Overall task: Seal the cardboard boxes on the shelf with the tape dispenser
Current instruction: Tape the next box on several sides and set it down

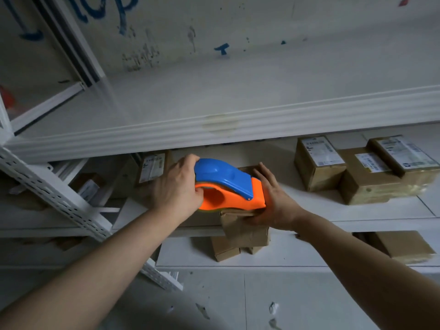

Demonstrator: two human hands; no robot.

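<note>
Left hand (177, 186) is gripping the dispenser (228, 184) at its rear: fingers curling over the blue top, thumb hooking into the orange handle hole. Dispenser is sitting on top of the box (245, 228), nose pointing at the box's right-front corner. Right hand (273, 198) is bracing the box's right side, fingers straight and flat, pinching nothing.

Risks as I'm reading it:
- Box seems to be overhanging the front edge of the shelf (297, 208). Downward push from the dispenser could be tipping it off.
- Right hand is sitting just beside the nose, where I'd expect the cutter. A fast pull that way could be nicking fingers.
- Box's front face is looking creased. Soft card could be buckling under pressure and wrinkling the tape.
- Tape itself isn't showing, so I can't tell if it's catching.

Containers, none showing contents:
- Behind-left of the box: labelled carton (152, 167) standing in shadow, closed.
- The box: top mostly hidden under the dispenser, flaps looking shut.
- Below the box: small cartons (225, 248) sitting one level down, closed.
- Right of the box, well apart: stack (366, 182) of three labelled cartons touching each other, all closed.
- Below-right of the box: one plain carton (402, 248), closed.
</note>
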